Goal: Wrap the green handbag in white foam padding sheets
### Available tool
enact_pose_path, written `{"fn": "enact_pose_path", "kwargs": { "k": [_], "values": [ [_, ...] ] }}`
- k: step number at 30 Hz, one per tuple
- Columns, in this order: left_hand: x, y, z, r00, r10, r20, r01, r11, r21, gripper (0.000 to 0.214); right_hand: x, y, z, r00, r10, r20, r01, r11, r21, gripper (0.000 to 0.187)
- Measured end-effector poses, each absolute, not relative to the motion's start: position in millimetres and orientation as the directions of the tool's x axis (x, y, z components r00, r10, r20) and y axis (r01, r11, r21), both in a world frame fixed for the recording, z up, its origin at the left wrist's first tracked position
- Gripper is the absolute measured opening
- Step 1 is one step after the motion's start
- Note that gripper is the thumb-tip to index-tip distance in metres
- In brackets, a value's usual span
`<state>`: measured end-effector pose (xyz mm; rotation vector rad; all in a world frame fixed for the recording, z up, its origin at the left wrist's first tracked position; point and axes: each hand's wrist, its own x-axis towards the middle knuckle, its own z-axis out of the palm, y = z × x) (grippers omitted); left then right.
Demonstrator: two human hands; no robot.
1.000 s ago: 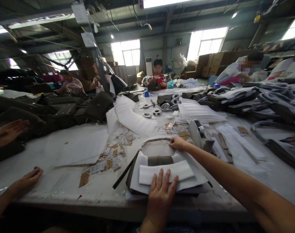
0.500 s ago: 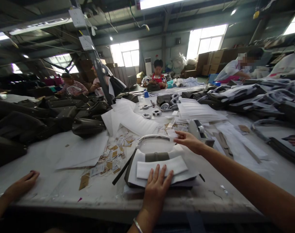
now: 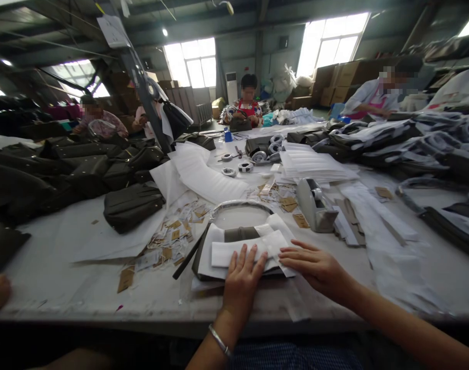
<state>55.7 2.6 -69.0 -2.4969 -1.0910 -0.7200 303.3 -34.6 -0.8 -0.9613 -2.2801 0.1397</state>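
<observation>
My right hand [image 3: 322, 270] has left the handle [image 3: 240, 204] and come down to the right edge of the white sheet [image 3: 205, 259]. That side, spread wide a second ago, now looks folded in as a flap [image 3: 277, 224], so I judge the wrapping on this side is closing up. My left hand [image 3: 240, 285] stays where it was, palm down on the foam strip [image 3: 222, 254], fingers a little spread, pinching nothing. My right fingers lie straight and close together at the flap; I cannot tell whether the thumb nips it from beneath.

The bag [image 3: 241, 234] lies on the table [image 3: 161, 303] in front of me, under both hands. It is dark olive, mostly covered in white, with a bare band showing above the foam. Its handle arches away from me in shiny clear film; a strap [image 3: 186, 262] sticks out left.
</observation>
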Motion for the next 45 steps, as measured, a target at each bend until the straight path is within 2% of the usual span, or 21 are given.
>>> {"fn": "enact_pose_path", "kwargs": {
  "k": [4,8,11,14,18,22,28,32,37,45],
  "values": [
    [57.9,4.8,-66.1,0.575,0.621,0.533,0.759,-0.648,-0.064,0.053,300.0,-48.2,-14.8,-0.541,0.618,0.570,0.670,0.726,-0.152,0.054],
    [58.7,6.1,-59.6,0.586,0.621,0.520,0.751,-0.658,-0.060,0.058,299.0,-52.6,-34.1,-0.536,0.608,0.586,0.707,0.702,-0.083,0.055],
    [58.6,5.2,-53.9,0.601,0.637,0.483,0.745,-0.665,-0.050,0.063,302.0,-55.6,-40.1,-0.552,0.631,0.545,0.694,0.710,-0.119,0.051],
    [58.3,3.5,-50.8,0.605,0.657,0.450,0.746,-0.665,-0.031,0.067,305.1,-59.1,-33.4,-0.569,0.660,0.490,0.639,0.730,-0.242,0.058],
    [57.0,2.1,-52.6,0.607,0.653,0.453,0.737,-0.675,-0.014,0.066,303.9,-54.9,-22.3,-0.406,0.726,0.555,0.655,0.655,-0.377,0.051],
    [56.0,2.2,-54.7,0.605,0.655,0.453,0.734,-0.679,0.000,0.064,299.4,-41.3,-23.4,-0.313,0.726,0.612,0.721,0.601,-0.344,0.053],
    [58.3,2.2,-51.0,0.604,0.669,0.434,0.742,-0.670,0.000,0.068,295.1,-31.2,-30.7,-0.340,0.697,0.632,0.775,0.588,-0.232,0.041],
    [58.4,1.9,-50.0,0.598,0.685,0.417,0.746,-0.665,0.022,0.067,288.1,-35.0,-38.4,-0.340,0.634,0.695,0.770,0.611,-0.181,0.048],
    [58.2,1.7,-49.4,0.601,0.678,0.423,0.738,-0.674,0.032,0.063,283.9,-47.5,-33.3,-0.381,0.700,0.604,0.748,0.617,-0.243,0.056],
    [57.8,2.5,-47.7,0.605,0.682,0.411,0.737,-0.674,0.035,0.061,298.0,-38.0,-13.9,-0.381,0.676,0.631,0.708,0.652,-0.272,0.052]
  ]
}}
